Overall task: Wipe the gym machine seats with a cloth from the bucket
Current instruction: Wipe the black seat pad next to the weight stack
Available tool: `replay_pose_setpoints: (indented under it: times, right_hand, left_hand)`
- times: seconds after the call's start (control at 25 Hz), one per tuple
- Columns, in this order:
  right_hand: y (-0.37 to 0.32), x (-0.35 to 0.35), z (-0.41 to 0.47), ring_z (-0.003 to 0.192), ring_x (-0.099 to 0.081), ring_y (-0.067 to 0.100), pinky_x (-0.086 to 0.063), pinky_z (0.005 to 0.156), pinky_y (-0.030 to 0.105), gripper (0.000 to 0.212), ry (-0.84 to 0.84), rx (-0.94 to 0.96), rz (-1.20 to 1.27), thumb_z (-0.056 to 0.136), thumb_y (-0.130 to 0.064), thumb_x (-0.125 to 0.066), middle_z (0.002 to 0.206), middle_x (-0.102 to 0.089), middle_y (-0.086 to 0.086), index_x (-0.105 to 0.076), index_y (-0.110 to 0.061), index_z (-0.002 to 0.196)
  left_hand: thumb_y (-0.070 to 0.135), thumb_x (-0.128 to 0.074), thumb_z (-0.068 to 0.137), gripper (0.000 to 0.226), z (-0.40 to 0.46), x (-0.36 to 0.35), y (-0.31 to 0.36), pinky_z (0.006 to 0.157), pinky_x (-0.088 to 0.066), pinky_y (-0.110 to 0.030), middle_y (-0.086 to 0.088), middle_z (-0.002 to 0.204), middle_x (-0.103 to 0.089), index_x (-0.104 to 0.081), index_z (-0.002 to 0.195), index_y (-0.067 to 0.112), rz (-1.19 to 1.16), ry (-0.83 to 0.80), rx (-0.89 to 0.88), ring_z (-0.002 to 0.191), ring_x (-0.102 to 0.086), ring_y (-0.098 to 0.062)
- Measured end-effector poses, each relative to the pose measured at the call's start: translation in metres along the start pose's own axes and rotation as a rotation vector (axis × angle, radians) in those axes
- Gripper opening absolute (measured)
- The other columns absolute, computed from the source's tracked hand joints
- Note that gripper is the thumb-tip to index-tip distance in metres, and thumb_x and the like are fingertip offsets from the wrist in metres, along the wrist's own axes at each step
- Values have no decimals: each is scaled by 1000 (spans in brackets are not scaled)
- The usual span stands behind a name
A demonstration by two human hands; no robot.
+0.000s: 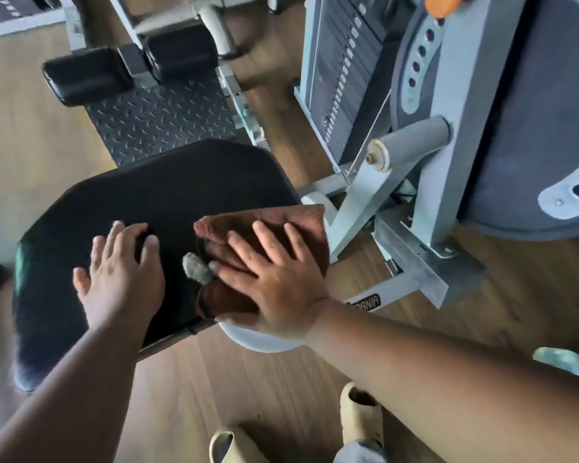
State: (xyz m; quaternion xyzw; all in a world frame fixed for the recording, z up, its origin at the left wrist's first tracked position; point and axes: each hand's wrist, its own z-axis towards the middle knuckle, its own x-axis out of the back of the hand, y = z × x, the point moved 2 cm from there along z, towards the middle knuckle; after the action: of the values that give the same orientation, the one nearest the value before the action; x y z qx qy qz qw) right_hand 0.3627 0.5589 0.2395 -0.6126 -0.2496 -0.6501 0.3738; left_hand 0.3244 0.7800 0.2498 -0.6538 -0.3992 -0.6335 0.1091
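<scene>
Brown and folded, the cloth (pixel 274 225) lies at the right edge of the black seat (pixel 154 195), its far corner hanging just over that edge. The right hand (pixel 274 279) presses it flat with straight, spread fingers, probably to rub the padding. The left hand (pixel 121 272) rests open on the seat's middle, likely for balance. The cloth's long axis runs from the near edge toward the far right corner.

Soft daylight, faint sheen on seat (pixel 154 195), blurred edges, wide-angle bending
</scene>
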Motion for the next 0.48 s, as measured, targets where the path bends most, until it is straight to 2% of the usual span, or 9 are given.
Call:
replay_pose_setpoints:
  times: [0.08, 0.16, 0.24, 0.32, 0.4, 0.48]
  right_hand:
    - [25, 2, -10, 145, -31, 40, -19, 114, 65, 68, 13, 35, -2, 88, -71, -47, 159, -39, 1, -42, -41, 148]
    - [50, 2, -22, 148, -27, 37, -28, 112, 63, 67, 20, -153, 138, 89, -71, -46, 160, -35, -4, -41, -42, 149]
    - [64, 1, -24, 151, -22, 27, -37, 111, 56, 63, 44, -384, 438, 91, -68, -46, 165, -22, -10, -41, -43, 148]
    - [69, 3, -9, 151, -24, 18, -37, 115, 48, 66, 57, -506, 635, 89, -63, -52, 166, -12, -14, -39, -42, 150]
    - [84, 6, 27, 146, -32, 18, -35, 116, 43, 79, -79, -587, 720, 85, -61, -58, 166, -8, -17, -24, -46, 154]
    - [108, 7, 76, 140, -40, 29, -37, 110, 45, 89, -280, -659, 742, 84, -62, -60, 165, -13, -12, -7, -50, 155]
  left_hand:
    - [51, -30, 98, 45, -2, -4, 1, 121, -10, -53, 12, 162, -26, -43, 140, 40, 69, 26, 13, 151, -15, -15]
    - [51, -31, 99, 45, -6, -5, 1, 121, -10, -53, 11, 162, -25, -41, 141, 39, 125, 23, 2, 151, -14, -15]
    - [50, -32, 100, 43, -6, -4, 4, 121, -11, -52, 10, 162, -26, -42, 140, 37, 133, 46, 6, 151, -15, -16]
    - [48, -34, 100, 41, -6, -6, 6, 121, -13, -52, 9, 161, -30, -44, 138, 37, 144, 69, 5, 150, -18, -16]
    - [48, -36, 99, 40, -6, -7, 5, 120, -16, -51, 9, 159, -32, -45, 136, 37, 159, 92, 3, 149, -21, -17]
    - [48, -36, 99, 39, -6, -9, 5, 120, -17, -49, 10, 160, -32, -45, 136, 37, 159, 97, 15, 150, -20, -16]
